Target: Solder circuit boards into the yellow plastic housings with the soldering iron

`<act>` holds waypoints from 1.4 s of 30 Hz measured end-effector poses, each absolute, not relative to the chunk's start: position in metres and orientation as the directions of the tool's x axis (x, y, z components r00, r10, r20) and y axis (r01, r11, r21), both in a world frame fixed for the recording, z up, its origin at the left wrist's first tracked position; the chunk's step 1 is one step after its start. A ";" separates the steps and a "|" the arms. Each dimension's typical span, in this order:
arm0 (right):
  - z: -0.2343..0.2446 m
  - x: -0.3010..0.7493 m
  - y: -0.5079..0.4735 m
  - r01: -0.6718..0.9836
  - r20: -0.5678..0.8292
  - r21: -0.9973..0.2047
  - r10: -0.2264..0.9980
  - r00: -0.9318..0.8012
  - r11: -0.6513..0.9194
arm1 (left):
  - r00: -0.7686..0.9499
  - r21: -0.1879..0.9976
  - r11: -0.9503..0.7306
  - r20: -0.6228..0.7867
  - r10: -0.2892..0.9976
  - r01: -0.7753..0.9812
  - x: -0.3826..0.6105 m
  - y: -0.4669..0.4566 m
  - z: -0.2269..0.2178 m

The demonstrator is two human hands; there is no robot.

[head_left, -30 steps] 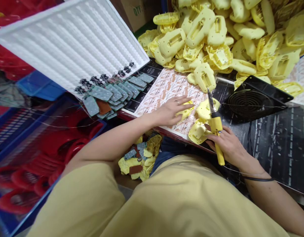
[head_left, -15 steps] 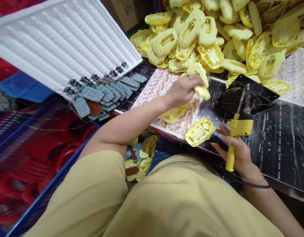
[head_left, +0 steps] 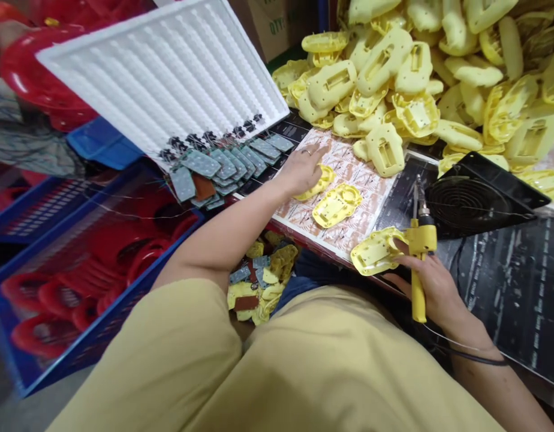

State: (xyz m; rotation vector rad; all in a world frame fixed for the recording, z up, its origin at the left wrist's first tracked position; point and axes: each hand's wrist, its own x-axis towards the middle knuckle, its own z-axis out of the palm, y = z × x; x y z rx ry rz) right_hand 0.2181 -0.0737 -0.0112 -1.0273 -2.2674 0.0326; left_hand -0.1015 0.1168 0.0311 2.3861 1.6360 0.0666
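Observation:
My left hand (head_left: 304, 170) lies over a yellow plastic shell (head_left: 316, 184) on the printed sheet (head_left: 349, 174), fingers curled down onto it near the grey circuit boards (head_left: 223, 168). A second yellow shell (head_left: 336, 205) lies just right of it. My right hand (head_left: 427, 279) is wrapped round a yellow soldering iron (head_left: 418, 252), its tip pointing up, and its fingers touch a third yellow shell (head_left: 376, 251) at the table's front edge.
A big heap of yellow shells (head_left: 439, 72) fills the back. A black fan (head_left: 470, 201) sits to the right. A white ribbed tray (head_left: 169, 78) leans at the left over a blue crate of red parts (head_left: 92, 264). Scrap pieces (head_left: 259, 282) lie below.
My left hand came down from the heap and set a yellow shell on the printed sheet, then moved left onto another shell. My right hand shifted the soldering iron slightly left.

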 end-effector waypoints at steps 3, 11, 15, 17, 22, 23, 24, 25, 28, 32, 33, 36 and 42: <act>-0.012 0.222 -0.071 0.664 0.556 -0.287 0.684 -0.472 0.691 | 0.440 0.210 -0.402 -0.183 0.879 0.891 -0.104 0.073 0.027; -0.020 0.219 -0.071 0.669 0.588 -0.267 0.667 -0.457 0.694 | 0.728 0.213 -0.698 -0.125 0.674 0.683 -0.048 0.057 0.014; -0.022 0.218 -0.075 0.724 0.635 -0.222 0.661 -0.400 0.653 | 0.727 0.237 -0.713 0.039 0.686 0.660 -0.056 0.101 0.023; -0.024 0.220 -0.077 0.749 0.660 -0.226 0.663 -0.352 0.623 | 0.590 0.219 -0.600 0.119 0.799 0.769 -0.085 0.133 0.028; -0.027 0.219 -0.078 0.774 0.644 -0.254 0.699 -0.311 0.579 | 0.314 0.027 -0.317 0.083 0.946 0.948 -0.170 0.200 0.018; -0.026 0.217 -0.078 0.774 0.647 -0.250 0.695 -0.313 0.582 | 0.289 0.052 -0.296 0.112 0.951 0.954 -0.180 0.206 0.013; -0.025 0.216 -0.077 0.767 0.652 -0.248 0.688 -0.319 0.591 | 0.266 0.087 -0.281 0.149 0.952 0.956 -0.186 0.210 0.010; -0.023 0.214 -0.076 0.758 0.660 -0.247 0.677 -0.325 0.604 | 0.245 0.122 -0.271 0.190 0.951 0.955 -0.190 0.212 0.008; -0.017 0.210 -0.074 0.740 0.680 -0.238 0.652 -0.335 0.629 | 0.196 0.191 -0.273 0.343 0.919 0.943 -0.193 0.207 0.024; -0.011 0.209 -0.074 0.731 0.679 -0.268 0.661 -0.319 0.628 | 0.125 0.155 -0.225 0.483 0.866 0.962 -0.194 0.181 0.081; -0.010 0.209 -0.074 0.724 0.675 -0.291 0.671 -0.308 0.625 | 0.140 0.137 -0.233 0.482 0.865 0.963 -0.192 0.171 0.094; -0.003 0.203 -0.071 0.698 0.666 -0.375 0.701 -0.256 0.610 | 0.279 0.079 -0.363 0.496 0.822 0.928 -0.174 0.130 0.110; 0.011 0.166 -0.057 0.651 0.663 -0.394 0.692 -0.287 0.648 | 0.793 -0.196 -0.862 0.524 0.311 0.468 -0.105 0.039 0.049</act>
